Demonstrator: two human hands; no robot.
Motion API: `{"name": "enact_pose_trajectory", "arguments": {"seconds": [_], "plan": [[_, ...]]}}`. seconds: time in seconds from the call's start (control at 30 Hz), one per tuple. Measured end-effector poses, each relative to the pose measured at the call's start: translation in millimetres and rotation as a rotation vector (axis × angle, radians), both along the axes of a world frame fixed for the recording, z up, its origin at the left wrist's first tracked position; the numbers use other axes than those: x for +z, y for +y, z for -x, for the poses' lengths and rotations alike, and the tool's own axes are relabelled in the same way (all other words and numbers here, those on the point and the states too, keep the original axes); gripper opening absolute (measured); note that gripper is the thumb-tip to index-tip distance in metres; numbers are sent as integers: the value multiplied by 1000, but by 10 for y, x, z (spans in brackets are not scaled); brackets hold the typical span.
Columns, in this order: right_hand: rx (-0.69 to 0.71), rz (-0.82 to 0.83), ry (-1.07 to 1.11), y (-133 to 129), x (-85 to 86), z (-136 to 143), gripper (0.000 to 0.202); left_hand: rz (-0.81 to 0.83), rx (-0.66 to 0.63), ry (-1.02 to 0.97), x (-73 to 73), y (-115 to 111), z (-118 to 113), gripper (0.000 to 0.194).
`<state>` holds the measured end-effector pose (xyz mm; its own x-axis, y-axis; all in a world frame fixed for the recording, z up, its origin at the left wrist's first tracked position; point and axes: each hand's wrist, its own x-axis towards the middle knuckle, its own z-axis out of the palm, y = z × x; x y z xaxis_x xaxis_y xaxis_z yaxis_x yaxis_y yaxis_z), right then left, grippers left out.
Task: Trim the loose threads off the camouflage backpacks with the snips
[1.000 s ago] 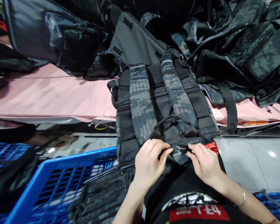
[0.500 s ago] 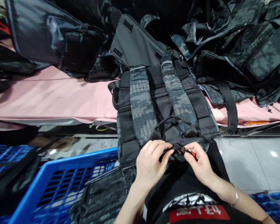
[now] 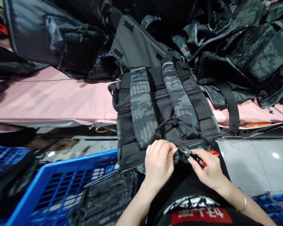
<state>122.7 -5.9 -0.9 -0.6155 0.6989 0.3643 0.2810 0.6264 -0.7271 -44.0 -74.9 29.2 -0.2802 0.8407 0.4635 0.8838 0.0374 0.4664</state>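
A backpack panel (image 3: pixel 163 103) lies back-side up over the table edge toward me, with two camouflage shoulder straps (image 3: pixel 143 106) and black mesh. Close to its lower edge, my left hand (image 3: pixel 158 161) is closed in a pinch; what lies between the fingertips is too small to make out. My right hand (image 3: pixel 208 168) grips a pair of thread snips (image 3: pixel 185 152) with red and black handles. Their metal blades point left, right beside my left fingertips. A thin black loop (image 3: pixel 174 118) and short webbing tabs (image 3: pixel 192 133) rest on the backpack just above my hands.
Dark and camouflage bags (image 3: pixel 245 59) pile up along the back of the pink-covered table (image 3: pixel 68 100). A blue plastic crate (image 3: pixel 77 161) at lower left holds more camouflage fabric (image 3: pixel 103 197). At the far left, a blurred hand (image 3: pixel 63 146) shows below the table. Tiled floor (image 3: pixel 245 163) lies at right.
The snips have shifted slightly right in my right hand, showing more of the blades and red handle. My left fingers have curled tighter, and the dark piece seen between them earlier is mostly hidden.
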Motion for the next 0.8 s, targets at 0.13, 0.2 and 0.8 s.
{"name": "enact_pose_trajectory", "arguments": {"seconds": [0.13,0.2,0.8], "plan": [[56,-78,-12,5,-20,51,16,-63,46,-217,44,6,-8,17],[68,-116,-16,10,-17,71,16,-111,72,-262,63,4,-13,17],[75,-218,-64,3,-25,73,21,-2,-33,43,-19,-38,-79,9]]}}
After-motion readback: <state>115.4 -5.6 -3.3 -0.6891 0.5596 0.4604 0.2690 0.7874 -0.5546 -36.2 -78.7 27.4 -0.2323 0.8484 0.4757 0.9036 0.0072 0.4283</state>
